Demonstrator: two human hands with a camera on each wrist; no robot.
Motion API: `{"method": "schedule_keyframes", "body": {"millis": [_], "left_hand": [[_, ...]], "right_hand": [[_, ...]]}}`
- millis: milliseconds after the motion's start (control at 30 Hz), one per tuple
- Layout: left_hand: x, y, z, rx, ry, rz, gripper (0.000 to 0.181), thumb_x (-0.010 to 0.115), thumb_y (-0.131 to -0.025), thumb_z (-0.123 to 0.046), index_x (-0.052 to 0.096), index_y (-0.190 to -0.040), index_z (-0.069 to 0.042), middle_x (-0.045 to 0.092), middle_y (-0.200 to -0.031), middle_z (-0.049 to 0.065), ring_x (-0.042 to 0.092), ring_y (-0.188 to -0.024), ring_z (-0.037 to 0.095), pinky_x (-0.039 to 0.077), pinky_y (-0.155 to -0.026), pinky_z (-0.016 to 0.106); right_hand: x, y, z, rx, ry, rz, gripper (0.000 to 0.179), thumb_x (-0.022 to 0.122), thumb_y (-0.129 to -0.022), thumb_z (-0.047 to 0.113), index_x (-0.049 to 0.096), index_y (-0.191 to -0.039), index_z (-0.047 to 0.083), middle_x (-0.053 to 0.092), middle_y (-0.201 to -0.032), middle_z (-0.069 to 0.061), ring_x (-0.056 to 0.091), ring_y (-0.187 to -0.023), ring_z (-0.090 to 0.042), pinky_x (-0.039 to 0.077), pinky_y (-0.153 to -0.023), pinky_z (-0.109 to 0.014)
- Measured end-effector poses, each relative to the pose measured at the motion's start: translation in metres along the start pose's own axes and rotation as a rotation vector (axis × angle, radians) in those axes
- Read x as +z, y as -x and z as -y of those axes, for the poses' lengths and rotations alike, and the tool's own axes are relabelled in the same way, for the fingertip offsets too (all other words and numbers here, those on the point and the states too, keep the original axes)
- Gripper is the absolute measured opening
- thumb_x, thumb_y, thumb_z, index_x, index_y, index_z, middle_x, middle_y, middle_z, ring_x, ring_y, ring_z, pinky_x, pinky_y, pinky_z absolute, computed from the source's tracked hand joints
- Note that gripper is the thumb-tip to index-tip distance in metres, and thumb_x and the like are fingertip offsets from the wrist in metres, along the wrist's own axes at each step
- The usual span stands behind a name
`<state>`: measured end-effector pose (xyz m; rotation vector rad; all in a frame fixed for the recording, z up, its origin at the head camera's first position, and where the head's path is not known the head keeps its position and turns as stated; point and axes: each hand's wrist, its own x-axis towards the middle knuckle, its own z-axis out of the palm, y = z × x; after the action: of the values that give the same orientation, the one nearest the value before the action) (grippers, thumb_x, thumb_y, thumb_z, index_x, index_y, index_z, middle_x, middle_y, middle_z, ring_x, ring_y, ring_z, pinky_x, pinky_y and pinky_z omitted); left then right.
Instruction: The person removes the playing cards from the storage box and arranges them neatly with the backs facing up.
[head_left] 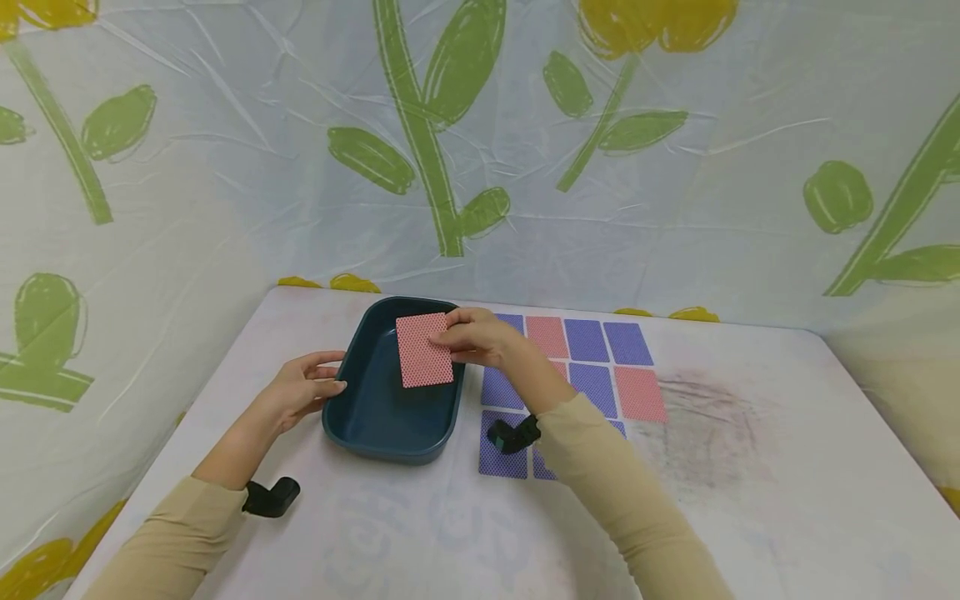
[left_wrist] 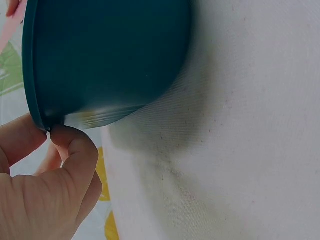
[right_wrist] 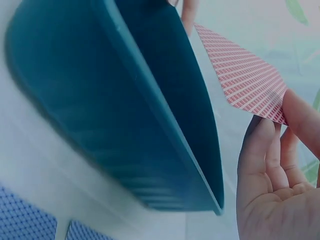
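Observation:
A dark teal rectangular bin stands on the table left of centre. My left hand pinches its left rim between thumb and fingers; the grip shows closely in the left wrist view, where the hand sits at the bin's lip. Over the bin's opening, my right hand holds a red-patterned playing card by its edge, back side up. In the right wrist view the card is tilted above the rim, pinched by thumb and fingers of the right hand. The bin's inside is partly hidden by the card.
Right of the bin, blue-backed cards and red-backed cards lie face down in rows, partly covered by my right forearm. A grey smudge marks the white table. A flower-printed sheet hangs behind.

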<state>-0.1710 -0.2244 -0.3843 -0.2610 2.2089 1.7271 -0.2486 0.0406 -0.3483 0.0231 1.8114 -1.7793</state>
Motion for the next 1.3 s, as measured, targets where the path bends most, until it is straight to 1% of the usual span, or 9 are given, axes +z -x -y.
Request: {"method": "schedule_keyframes", "body": {"millis": [267, 467, 633, 733, 900, 1000, 1133, 1200, 1300], "left_hand": [[-0.001, 0.001, 0.002, -0.003, -0.003, -0.002, 0.061, 0.059, -0.09, -0.003, 0.03, -0.144, -0.001, 0.041, -0.126, 0.02, 0.052, -0.094, 0.019, 0.047, -0.084, 0.031], [-0.002, 0.0, 0.003, 0.003, 0.009, -0.003, 0.06, 0.058, -0.09, -0.002, 0.03, -0.143, 0.0, 0.042, -0.126, 0.021, 0.053, -0.093, 0.016, 0.048, -0.082, 0.029], [-0.001, -0.001, 0.004, 0.001, 0.012, 0.0, 0.06, 0.058, -0.09, -0.003, 0.03, -0.143, -0.001, 0.042, -0.128, 0.022, 0.054, -0.093, 0.017, 0.047, -0.088, 0.035], [0.0, -0.002, 0.003, 0.001, 0.011, 0.004, 0.06, 0.059, -0.09, -0.003, 0.03, -0.143, -0.001, 0.041, -0.129, 0.022, 0.054, -0.093, 0.017, 0.046, -0.09, 0.037], [0.001, -0.002, 0.002, 0.008, 0.009, 0.005, 0.06, 0.059, -0.09, -0.003, 0.03, -0.143, 0.0, 0.042, -0.127, 0.022, 0.054, -0.092, 0.016, 0.047, -0.085, 0.033], [0.001, -0.002, 0.001, 0.005, 0.004, 0.001, 0.06, 0.059, -0.09, -0.003, 0.031, -0.143, -0.001, 0.042, -0.127, 0.022, 0.054, -0.093, 0.017, 0.047, -0.085, 0.033], [0.0, -0.002, 0.001, 0.003, -0.002, -0.005, 0.059, 0.059, -0.09, -0.004, 0.032, -0.143, -0.002, 0.043, -0.127, 0.021, 0.054, -0.093, 0.017, 0.047, -0.085, 0.033], [-0.001, -0.002, 0.001, 0.007, -0.004, -0.005, 0.059, 0.059, -0.09, -0.004, 0.031, -0.143, -0.002, 0.043, -0.127, 0.021, 0.054, -0.092, 0.016, 0.047, -0.084, 0.032], [-0.001, -0.002, 0.003, 0.01, -0.001, -0.005, 0.059, 0.059, -0.09, -0.004, 0.031, -0.143, -0.001, 0.043, -0.128, 0.022, 0.054, -0.093, 0.016, 0.047, -0.085, 0.032]], "right_hand": [[-0.017, 0.017, -0.003, -0.01, 0.059, -0.017, 0.017, 0.067, -0.083, 0.005, 0.052, -0.081, 0.011, 0.056, -0.08, -0.002, 0.053, -0.071, -0.016, 0.048, -0.066, -0.026], [-0.032, 0.032, -0.004, 0.01, 0.036, -0.022, 0.013, 0.066, -0.085, 0.007, 0.054, -0.083, 0.011, 0.054, -0.088, -0.005, 0.052, -0.078, -0.018, 0.049, -0.068, -0.025], [-0.049, 0.042, -0.01, 0.026, 0.039, -0.057, 0.012, 0.066, -0.085, 0.008, 0.055, -0.086, 0.01, 0.052, -0.093, -0.006, 0.051, -0.082, -0.019, 0.049, -0.069, -0.024], [-0.062, 0.048, -0.017, 0.024, 0.033, -0.064, 0.012, 0.065, -0.086, 0.007, 0.054, -0.085, 0.012, 0.051, -0.091, -0.005, 0.05, -0.081, -0.018, 0.047, -0.069, -0.024], [-0.081, 0.061, -0.025, 0.006, -0.01, -0.017, 0.019, 0.062, -0.088, 0.006, 0.054, -0.074, 0.015, 0.053, -0.085, -0.001, 0.051, -0.077, -0.015, 0.045, -0.067, -0.025], [-0.093, 0.069, -0.03, 0.012, -0.017, -0.026, 0.022, 0.062, -0.087, 0.005, 0.054, -0.07, 0.016, 0.053, -0.08, 0.001, 0.051, -0.072, -0.013, 0.044, -0.063, -0.023], [-0.109, 0.082, -0.037, 0.022, -0.009, -0.052, 0.019, 0.062, -0.088, 0.007, 0.054, -0.074, 0.016, 0.053, -0.083, 0.0, 0.052, -0.075, -0.014, 0.045, -0.064, -0.023], [-0.117, 0.088, -0.041, 0.025, -0.009, -0.061, 0.015, 0.063, -0.088, 0.01, 0.053, -0.078, 0.016, 0.053, -0.089, -0.002, 0.054, -0.08, -0.016, 0.047, -0.069, -0.025], [-0.132, 0.098, -0.046, 0.021, -0.023, -0.068, 0.012, 0.063, -0.088, 0.012, 0.053, -0.085, 0.016, 0.053, -0.092, -0.002, 0.054, -0.084, -0.017, 0.048, -0.073, -0.027]]}}
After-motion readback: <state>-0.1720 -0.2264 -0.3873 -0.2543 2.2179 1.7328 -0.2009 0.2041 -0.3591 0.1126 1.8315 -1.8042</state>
